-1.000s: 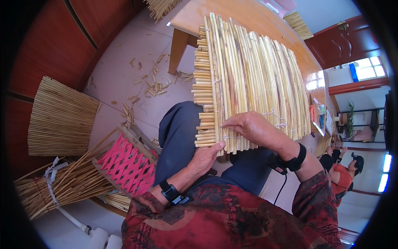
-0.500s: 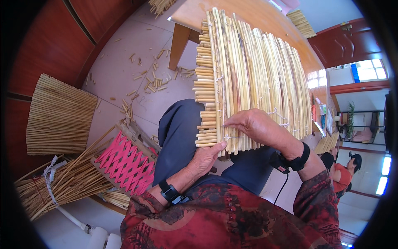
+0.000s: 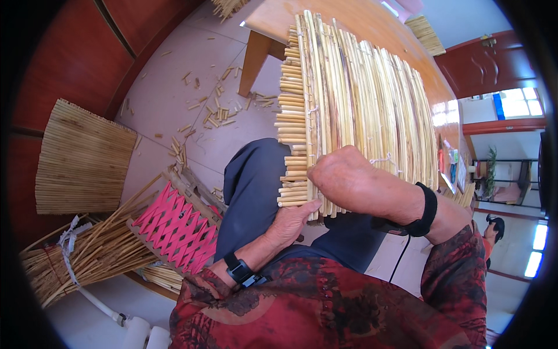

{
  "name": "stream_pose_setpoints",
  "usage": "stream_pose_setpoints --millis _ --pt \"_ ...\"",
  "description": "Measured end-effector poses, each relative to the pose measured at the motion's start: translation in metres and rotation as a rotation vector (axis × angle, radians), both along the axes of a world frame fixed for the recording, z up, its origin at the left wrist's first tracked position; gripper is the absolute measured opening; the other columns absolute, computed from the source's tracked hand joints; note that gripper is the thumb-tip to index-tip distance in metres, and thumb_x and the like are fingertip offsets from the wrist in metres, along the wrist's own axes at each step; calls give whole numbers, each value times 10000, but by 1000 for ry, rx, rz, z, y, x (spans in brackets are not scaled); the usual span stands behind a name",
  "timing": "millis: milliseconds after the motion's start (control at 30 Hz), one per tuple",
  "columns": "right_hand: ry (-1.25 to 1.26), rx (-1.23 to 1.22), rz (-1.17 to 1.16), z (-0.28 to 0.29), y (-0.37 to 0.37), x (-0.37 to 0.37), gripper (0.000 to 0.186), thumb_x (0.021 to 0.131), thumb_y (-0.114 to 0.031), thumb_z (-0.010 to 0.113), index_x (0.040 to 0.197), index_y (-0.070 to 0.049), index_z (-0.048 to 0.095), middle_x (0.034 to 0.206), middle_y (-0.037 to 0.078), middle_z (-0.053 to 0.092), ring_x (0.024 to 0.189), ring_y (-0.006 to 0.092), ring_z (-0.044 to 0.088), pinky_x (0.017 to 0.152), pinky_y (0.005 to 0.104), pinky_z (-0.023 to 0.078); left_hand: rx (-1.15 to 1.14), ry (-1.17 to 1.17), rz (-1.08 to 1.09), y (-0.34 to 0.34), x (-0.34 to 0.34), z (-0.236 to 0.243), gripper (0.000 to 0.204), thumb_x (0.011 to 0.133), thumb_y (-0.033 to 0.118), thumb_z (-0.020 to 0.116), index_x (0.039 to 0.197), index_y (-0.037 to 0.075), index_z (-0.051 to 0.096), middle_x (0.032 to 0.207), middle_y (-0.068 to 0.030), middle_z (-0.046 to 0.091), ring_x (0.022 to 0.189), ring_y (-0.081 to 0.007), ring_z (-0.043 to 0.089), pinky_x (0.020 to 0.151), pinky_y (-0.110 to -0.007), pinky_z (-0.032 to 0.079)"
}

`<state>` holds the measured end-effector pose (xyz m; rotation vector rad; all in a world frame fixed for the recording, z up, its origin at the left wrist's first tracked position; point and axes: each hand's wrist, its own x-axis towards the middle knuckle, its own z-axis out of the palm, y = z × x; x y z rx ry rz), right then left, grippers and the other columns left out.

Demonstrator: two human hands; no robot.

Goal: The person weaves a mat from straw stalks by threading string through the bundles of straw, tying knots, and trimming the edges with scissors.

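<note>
A mat of straw-coloured reed stalks (image 3: 372, 99), stitched with pale thread, lies partly over the table and reaches toward my lap. A row of short crosswise stalk ends (image 3: 292, 119) sticks out along its left side. At the near left corner my left hand (image 3: 289, 224) grips the mat, thumb on top and the other fingers hidden beneath. My right hand (image 3: 343, 174) is bent over the mat's left border, just above my left thumb. Its fingers are curled in and mostly hidden behind the back of the hand; what they pinch cannot be made out.
A wooden table (image 3: 343, 23) stands ahead. Cut stalk pieces (image 3: 218, 113) litter the floor. To the left, another reed mat (image 3: 84, 160) leans on the cabinet, near a tied bundle of stalks (image 3: 99, 256) and a stool with pink webbing (image 3: 174, 230). Another person (image 3: 494, 230) is far right.
My right hand has turned over and shifted slightly left and up, so its fingertips are now hidden. The left hand keeps its hold on the corner, and the mat has shifted slightly right.
</note>
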<state>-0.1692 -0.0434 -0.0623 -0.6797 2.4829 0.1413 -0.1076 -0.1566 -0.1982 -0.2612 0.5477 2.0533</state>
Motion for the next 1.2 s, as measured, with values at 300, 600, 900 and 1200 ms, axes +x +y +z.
stream_pose_setpoints --millis 300,600,900,1200 --pt "-20 34 -138 9 7 4 144 705 -106 574 817 -17 586 717 116 577 687 289 596 588 356 476 -45 65 -27 3 -2 -7 411 814 45 571 1196 30 419 1098 -24 499 979 -102 491 861 -253 406" --pt "627 -517 -757 36 79 49 291 861 -96 451 1138 -18 500 1018 186 546 907 304 555 810 331 430 -14 291 230 2 -33 43 346 782 5 574 1117 2 486 1012 -27 553 887 -100 536 785 -248 443" --pt "994 -1061 -1046 93 68 83 420 913 -234 418 1248 17 398 1174 148 490 1058 219 483 867 302 404 5 762 189 -12 -36 143 250 801 39 578 1040 -25 549 886 -27 589 762 -74 532 662 -222 450" --pt "1120 -1646 -1113 134 54 168 515 937 -357 334 1282 25 333 1261 146 397 1133 240 431 927 358 377 -24 1779 183 -8 -5 228 470 682 -71 568 1139 -87 458 1109 -228 525 1013 -346 534 855 -358 432"
